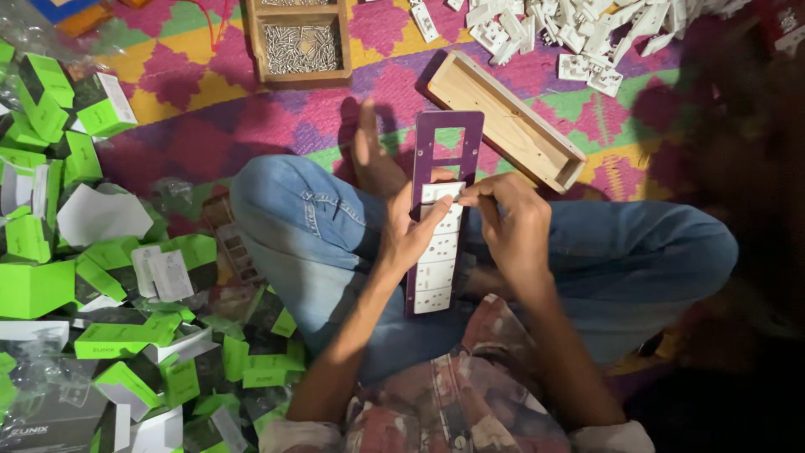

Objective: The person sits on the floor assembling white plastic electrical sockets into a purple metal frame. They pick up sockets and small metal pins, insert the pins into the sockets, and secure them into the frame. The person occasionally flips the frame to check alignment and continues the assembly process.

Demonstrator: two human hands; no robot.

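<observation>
**Purple plate, white modules on my lap**

My left hand [411, 235] grips the left edge of a long, flat purple plate [449, 159] resting on my jeans. My right hand [511, 222] pinches a smooth white plastic switch module [442, 191] narrowly at its top right corner, above the glossy modules already seated. A plain wooden tray [511, 126] lies on the patterned mat beyond.

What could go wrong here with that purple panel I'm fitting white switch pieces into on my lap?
1. The purple panel rests only on your jeans, steadied by the left hand; it may tip as the right hand presses the top white piece.
2. That piece looks partly seated, so it might jam crooked.
3. A dropped piece could get lost among the green boxes on the mat.
</observation>
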